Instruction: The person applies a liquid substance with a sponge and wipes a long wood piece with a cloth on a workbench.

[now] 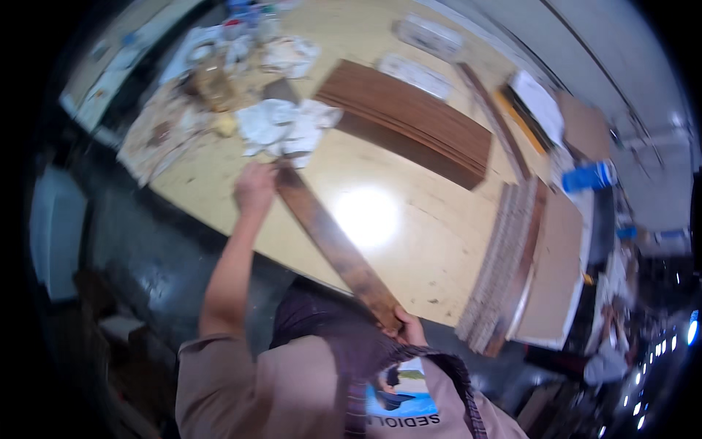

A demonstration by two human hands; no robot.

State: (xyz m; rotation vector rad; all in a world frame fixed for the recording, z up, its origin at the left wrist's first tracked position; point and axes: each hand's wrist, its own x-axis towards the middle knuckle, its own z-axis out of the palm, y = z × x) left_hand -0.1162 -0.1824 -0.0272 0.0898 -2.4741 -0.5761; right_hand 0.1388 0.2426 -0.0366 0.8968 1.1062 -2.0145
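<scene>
A long, narrow wooden board (333,238), brown with mottled darker patches, slants across the table's front edge toward my body. My left hand (256,188) is closed at its far end, slightly blurred, so the fingertips are hard to make out. At the near end, close to my chest, my right hand (411,327) grips the board with fingers around its edge. Crumpled white cloths (285,124) lie just beyond my left hand. Farther back sits a stack of brown wooden boards (409,121).
A glass jar (212,84) stands on a stained cloth (157,132) at the left. Clear plastic-wrapped packs (428,36) lie at the back. Several boards on edge (501,263) and a cardboard sheet (548,271) line the right side, near a blue cylinder (589,176).
</scene>
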